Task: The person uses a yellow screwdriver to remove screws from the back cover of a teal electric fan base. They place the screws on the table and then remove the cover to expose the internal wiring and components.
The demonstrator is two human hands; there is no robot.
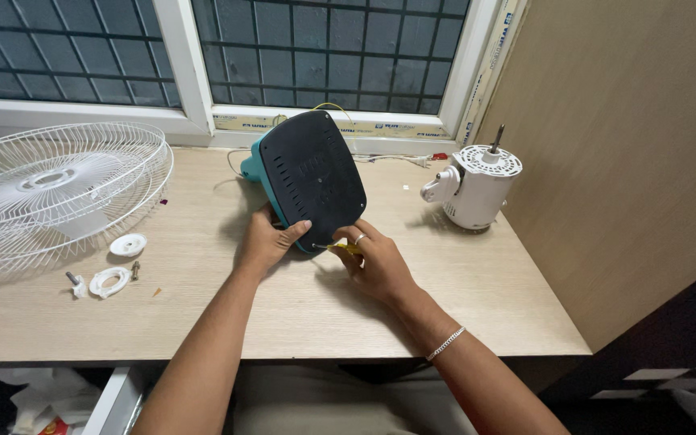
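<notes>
A teal fan base (316, 177) is tipped up on the wooden table (300, 314), its black underside facing me. My left hand (266, 240) grips its lower left edge, thumb on the black plate. My right hand (379, 262) holds a yellow-handled screwdriver (340, 248), its tip against the lower edge of the black plate.
White wire fan guards (50, 189) lie at the far left. Beside them lie a white cap (128, 245), a white ring (109, 281) and small screws. A white fan motor (477, 187) with its shaft up stands at the right, near a wooden panel (622, 145). A window is behind.
</notes>
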